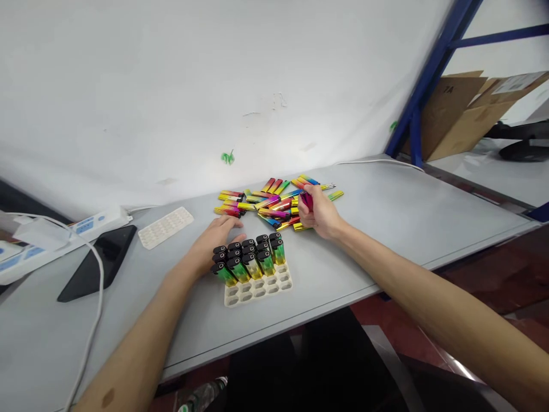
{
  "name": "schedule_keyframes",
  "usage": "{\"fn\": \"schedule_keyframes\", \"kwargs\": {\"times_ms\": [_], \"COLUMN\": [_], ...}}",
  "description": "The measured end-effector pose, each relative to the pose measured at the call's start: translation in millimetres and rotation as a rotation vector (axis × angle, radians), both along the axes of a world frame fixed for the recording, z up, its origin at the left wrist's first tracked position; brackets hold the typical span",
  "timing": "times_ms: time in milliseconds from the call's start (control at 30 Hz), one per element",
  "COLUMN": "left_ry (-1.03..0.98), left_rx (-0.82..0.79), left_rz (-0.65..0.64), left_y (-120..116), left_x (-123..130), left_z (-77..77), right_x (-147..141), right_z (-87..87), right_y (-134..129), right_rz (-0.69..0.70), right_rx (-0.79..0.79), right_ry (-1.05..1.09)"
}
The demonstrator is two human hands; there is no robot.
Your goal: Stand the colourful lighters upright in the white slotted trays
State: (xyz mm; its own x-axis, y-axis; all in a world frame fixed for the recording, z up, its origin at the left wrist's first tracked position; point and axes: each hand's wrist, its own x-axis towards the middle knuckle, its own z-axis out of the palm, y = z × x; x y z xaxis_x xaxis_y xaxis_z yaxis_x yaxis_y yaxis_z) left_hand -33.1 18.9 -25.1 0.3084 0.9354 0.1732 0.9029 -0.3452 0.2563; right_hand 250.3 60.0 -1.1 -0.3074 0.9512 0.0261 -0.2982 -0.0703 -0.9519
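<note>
My right hand (318, 212) is closed around a pinkish-purple lighter (305, 200) at the right side of a loose pile of shiny multicoloured lighters (278, 203). Fingers apart, my left hand (217, 237) rests on the table just in front of the pile's left end, holding nothing. Right beside it, a cream holder tray (258, 292) with rows of holes carries several upright green-and-yellow lighters (253, 266) with black tops. The tray's front rows of holes have no lighters in them. Part of the left thumb is behind the standing lighters.
A second cream holder tray (166, 227) lies farther left, beside a black phone (100, 260). A white power strip (64, 234) and a cable (100, 286) occupy the table's left side. The white wall (171, 103) rises behind. Cardboard boxes (467, 114) stand beyond a blue frame (422, 97).
</note>
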Motion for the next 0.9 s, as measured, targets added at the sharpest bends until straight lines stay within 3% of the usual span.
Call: {"fn": "schedule_keyframes", "kwargs": {"times_ms": [167, 900], "left_ry": [-0.013, -0.004], "left_rx": [0.014, 0.089], "left_rz": [0.003, 0.014], "left_y": [2.8, 6.0], "left_x": [-1.6, -2.9], "left_z": [-1.8, -2.4], "right_x": [-2.7, 1.8], "right_z": [-2.1, -1.1], "right_y": [-1.6, -0.5], "right_rz": [0.031, -0.077], "right_rx": [0.012, 0.055], "right_ry": [-0.004, 0.010]}}
